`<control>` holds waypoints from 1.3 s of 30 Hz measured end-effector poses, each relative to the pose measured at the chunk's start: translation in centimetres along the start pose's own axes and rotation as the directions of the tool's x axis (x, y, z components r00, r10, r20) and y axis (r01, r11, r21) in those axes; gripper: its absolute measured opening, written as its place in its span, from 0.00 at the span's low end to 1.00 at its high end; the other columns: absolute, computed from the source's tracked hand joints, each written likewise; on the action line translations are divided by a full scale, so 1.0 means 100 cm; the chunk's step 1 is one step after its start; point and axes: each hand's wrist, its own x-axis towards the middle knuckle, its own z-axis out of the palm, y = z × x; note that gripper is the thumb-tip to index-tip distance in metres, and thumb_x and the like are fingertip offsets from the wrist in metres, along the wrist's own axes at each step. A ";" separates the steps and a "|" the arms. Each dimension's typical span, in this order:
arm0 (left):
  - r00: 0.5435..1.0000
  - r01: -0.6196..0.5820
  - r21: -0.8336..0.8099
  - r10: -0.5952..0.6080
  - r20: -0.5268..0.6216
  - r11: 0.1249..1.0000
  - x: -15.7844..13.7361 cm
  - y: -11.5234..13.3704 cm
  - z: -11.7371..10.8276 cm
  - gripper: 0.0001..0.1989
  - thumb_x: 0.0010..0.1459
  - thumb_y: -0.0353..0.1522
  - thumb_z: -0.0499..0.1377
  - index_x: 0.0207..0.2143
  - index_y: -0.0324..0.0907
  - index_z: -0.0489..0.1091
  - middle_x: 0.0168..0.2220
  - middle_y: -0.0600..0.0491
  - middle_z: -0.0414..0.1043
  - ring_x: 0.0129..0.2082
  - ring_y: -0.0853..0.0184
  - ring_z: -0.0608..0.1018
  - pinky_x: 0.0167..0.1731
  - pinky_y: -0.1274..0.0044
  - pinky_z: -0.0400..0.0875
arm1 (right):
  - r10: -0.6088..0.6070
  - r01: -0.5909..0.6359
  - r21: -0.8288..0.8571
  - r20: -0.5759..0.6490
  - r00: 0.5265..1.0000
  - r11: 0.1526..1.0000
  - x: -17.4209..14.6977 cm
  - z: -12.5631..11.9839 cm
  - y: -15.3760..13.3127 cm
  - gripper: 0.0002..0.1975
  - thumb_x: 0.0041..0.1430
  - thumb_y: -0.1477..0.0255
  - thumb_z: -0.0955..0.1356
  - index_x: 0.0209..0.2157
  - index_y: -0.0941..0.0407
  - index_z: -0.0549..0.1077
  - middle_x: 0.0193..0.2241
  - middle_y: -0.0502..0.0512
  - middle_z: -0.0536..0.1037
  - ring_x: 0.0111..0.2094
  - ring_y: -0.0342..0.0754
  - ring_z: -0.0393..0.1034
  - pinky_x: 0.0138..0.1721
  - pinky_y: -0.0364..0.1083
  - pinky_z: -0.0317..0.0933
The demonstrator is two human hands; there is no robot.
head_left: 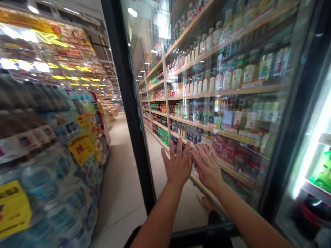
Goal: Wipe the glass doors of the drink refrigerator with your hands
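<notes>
The glass door (pixel 217 117) stands in front of the person, taking up the middle of the view, its black frame (pixel 128 82) slanting on the left, crossing low at the bottom and rising dark on the right; the pane is clear and glossy, streaked with bright glare. Left of it, shrink-wrapped bottles (pixel 43 193) are stacked under yellow signs (pixel 81 148), with glowing yellow lettering above, and a pale tiled floor (pixel 121 186) runs down the aisle. In the pane show wooden shelves (pixel 193 97) crowded with coloured bottles, seen through or mirrored, I cannot tell which, and a sandalled foot (pixel 206 203) below. At the far right is a bright cooler (pixel 307 162) with a green package (pixel 322 168). The left grip (pixel 178 163) is wide open, fingers fanned upward, with nothing held. The right grip (pixel 207 167) is flat and open just beside it, fingers closer together and leaning left; a pale blur behind its fingertips is too unclear to name, and I cannot tell whether either palm touches the glass
</notes>
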 end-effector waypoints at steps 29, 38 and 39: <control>0.829 -0.533 -0.180 0.553 0.086 0.827 0.097 0.035 -0.019 0.27 0.71 0.33 0.45 0.71 0.56 0.48 0.73 0.58 0.44 0.73 0.62 0.45 0.70 0.59 0.44 | 0.262 -0.236 0.165 -0.165 0.951 0.958 0.002 -0.052 -0.011 0.37 0.67 0.69 0.63 0.72 0.55 0.44 0.72 0.67 0.48 0.71 0.64 0.48 0.65 0.68 0.51; 0.783 -0.531 -0.221 0.573 0.240 0.818 0.091 0.027 -0.025 0.28 0.70 0.41 0.44 0.69 0.41 0.55 0.72 0.52 0.48 0.73 0.56 0.41 0.70 0.56 0.42 | 0.324 -0.291 0.276 -0.081 0.943 0.916 0.001 -0.070 0.008 0.24 0.68 0.65 0.63 0.62 0.59 0.67 0.61 0.68 0.69 0.64 0.61 0.62 0.64 0.63 0.56; 0.778 -0.539 -0.209 0.577 0.247 0.816 0.090 0.026 -0.027 0.30 0.70 0.43 0.44 0.70 0.42 0.53 0.72 0.52 0.47 0.73 0.55 0.41 0.70 0.55 0.42 | 0.355 -0.306 0.349 -0.085 0.931 0.886 0.003 -0.080 -0.004 0.22 0.67 0.64 0.64 0.58 0.59 0.71 0.58 0.67 0.73 0.61 0.59 0.65 0.63 0.61 0.58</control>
